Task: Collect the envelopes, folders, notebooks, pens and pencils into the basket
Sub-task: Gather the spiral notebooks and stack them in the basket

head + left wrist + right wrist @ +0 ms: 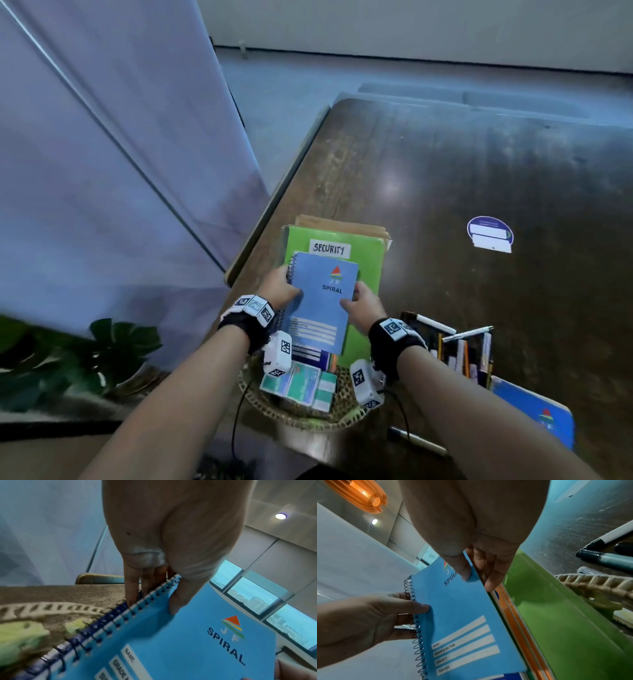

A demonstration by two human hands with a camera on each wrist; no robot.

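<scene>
- Fingers of both hands are wrapped onto a light blue spiral notebook (322, 301), so it's being held from both sides at once.
- On the binding side, the left hand (282, 286) is curled round the wire coil, with the thumb (178, 601) laid flat on the front cover and the other fingers (132, 588) tucked behind the spiral.
- On the open edge, the right hand (363, 303) is pinching the cover, thumb (460, 566) in front and fingers (493, 577) behind.
- The notebook is held upright-ish, tilted a bit, with its lower end down inside a woven basket (342, 416) at the near edge of the table (479, 192).
- Right behind it, a green folder (366, 260) labelled SECURITY is standing in the same basket, and a brown folder (342, 224) is seen just behind that one.
- More notebooks are packed under the blue one, and orange edges can be made out between it and the green folder in the right wrist view.
- Some small boxes (298, 385) are lying in the front part of the basket.
- Just right of the basket, a dark holder (455, 349) full of pens and pencils is parked on the table, and a darker blue notebook (537, 411) is lying near it by the table edge.
</scene>
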